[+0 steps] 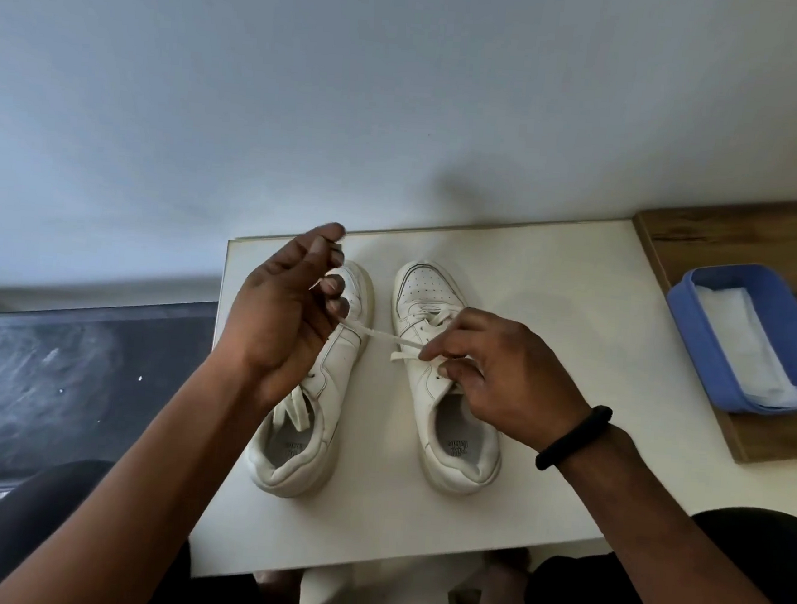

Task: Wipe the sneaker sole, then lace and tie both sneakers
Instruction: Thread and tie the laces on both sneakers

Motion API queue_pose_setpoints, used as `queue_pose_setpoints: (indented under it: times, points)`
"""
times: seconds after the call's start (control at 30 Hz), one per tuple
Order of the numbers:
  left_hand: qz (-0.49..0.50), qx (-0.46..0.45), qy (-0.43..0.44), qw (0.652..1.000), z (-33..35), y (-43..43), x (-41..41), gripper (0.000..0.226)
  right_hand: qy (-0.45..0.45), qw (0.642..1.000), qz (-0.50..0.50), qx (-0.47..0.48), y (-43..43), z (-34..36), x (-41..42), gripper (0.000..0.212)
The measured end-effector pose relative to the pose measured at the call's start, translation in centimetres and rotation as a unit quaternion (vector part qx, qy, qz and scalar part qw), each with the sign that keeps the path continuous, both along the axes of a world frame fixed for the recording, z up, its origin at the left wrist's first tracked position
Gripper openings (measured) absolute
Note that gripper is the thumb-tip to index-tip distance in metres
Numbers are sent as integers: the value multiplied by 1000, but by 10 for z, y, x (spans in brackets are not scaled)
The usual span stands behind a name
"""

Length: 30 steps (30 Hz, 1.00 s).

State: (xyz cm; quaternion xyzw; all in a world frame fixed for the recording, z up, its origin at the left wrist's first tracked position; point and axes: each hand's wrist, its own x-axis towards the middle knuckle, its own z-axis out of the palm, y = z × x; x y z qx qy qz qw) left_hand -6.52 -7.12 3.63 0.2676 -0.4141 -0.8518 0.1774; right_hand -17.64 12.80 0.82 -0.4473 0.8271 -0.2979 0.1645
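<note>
White table (pixel 553 284) against a plain pale wall (pixel 402 89), dark floor (pixel 75 373) to the left. Two white sneakers on it, toes to the wall: left sneaker (pixel 329 391), right sneaker (pixel 434 299), slightly apart. Right hand (pixel 500 370), black wristband (pixel 573 436), pinches the lace (pixel 380 334) over the right sneaker; left hand (pixel 287 313), raised, fingers curled on the lace's other end. Wooden board (pixel 722 230) at right holds a blue tray (pixel 695 341) with white wipes (pixel 751 354).
</note>
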Motion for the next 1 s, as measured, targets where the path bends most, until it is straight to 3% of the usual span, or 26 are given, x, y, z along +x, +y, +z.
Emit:
queue_pose_setpoints:
  times: [0.13,0.27,0.33,0.4,0.63,0.87,1.0]
  points:
    - [-84,-251,-92,960,-4,27,0,21,22,999,-8,24,-1,-6,-3,20]
    - [-191,-364,-187,892,-21,48,1,13,3,999,-17,38,1,-3,-9,16]
    - [-209,-390,-230,867,-27,54,2,5,-1,998,-22,51,0,-1,-8,15]
    - [-188,-402,-242,863,-30,59,2,6,-6,998,-29,53,-1,-1,-7,16]
    - [-157,-506,-232,816,-33,66,4,18,-143,982,-124,6,2,-9,-9,22]
    - [-109,-533,-208,812,-40,69,3,14,-245,960,-134,1,3,-11,-12,21]
    - [-90,-595,-188,776,-45,73,2,18,-272,952,-139,-11,3,-14,-12,22]
